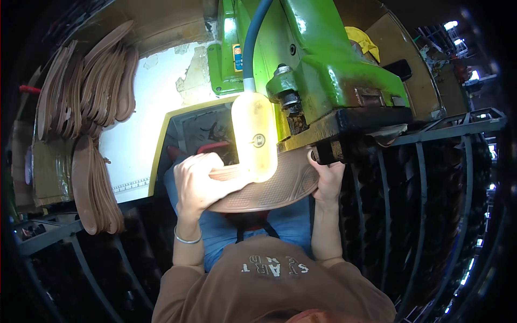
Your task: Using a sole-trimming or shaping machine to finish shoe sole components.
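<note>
A brown shoe sole (283, 188) with a textured tread is held sideways between my hands, below the head of a green machine (323, 64). My left hand (196, 183) grips its left end, thumb laid along the near face. At the other end my right hand (328, 183) pinches the sole close to the machine's dark lower part (326, 152). A glowing yellow lamp (254, 134) hangs in front and hides part of the sole's upper edge.
Stacked brown soles (86, 91) stand on the white worktop (142, 102) at the left, and another bundle of soles (94, 188) leans nearer. Cardboard (161, 24) lines the back. Metal rails (423, 188) run along the right, and a yellow cloth (362, 42) lies behind the machine.
</note>
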Motion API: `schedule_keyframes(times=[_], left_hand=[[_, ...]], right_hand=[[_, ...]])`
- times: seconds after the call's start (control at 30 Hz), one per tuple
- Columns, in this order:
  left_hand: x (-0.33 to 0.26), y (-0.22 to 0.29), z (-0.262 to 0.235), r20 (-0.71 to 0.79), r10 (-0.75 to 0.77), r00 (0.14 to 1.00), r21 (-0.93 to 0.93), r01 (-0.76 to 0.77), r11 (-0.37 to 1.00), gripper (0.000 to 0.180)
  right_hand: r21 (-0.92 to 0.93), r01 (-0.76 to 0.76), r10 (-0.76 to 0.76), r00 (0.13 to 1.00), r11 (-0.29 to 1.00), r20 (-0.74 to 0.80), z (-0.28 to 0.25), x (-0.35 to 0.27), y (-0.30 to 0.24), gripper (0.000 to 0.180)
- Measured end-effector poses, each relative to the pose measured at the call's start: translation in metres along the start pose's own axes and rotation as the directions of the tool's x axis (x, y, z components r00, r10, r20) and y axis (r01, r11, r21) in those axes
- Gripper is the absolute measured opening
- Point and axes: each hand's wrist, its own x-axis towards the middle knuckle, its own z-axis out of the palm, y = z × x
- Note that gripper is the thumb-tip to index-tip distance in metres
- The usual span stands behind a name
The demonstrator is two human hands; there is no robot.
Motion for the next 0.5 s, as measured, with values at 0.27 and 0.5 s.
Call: schedule_keyframes(times=[0.27,0.5], left_hand=[[-0.038,0.004,-0.007,-0.123,-0.044,0.991,0.076,0.054,0.996,0.042],[0.007,0.028,0.025,-0.145,0.062,0.988,-0.079,-0.074,0.994,0.043]], right_hand=[[-0.1,0.119,-0.097,0.974,0.988,0.203,0.016,-0.007,0.015,0.034],[-0.014,0.165,-0.166,0.986,0.986,-0.027,-0.003,0.001,0.0,0.026]])
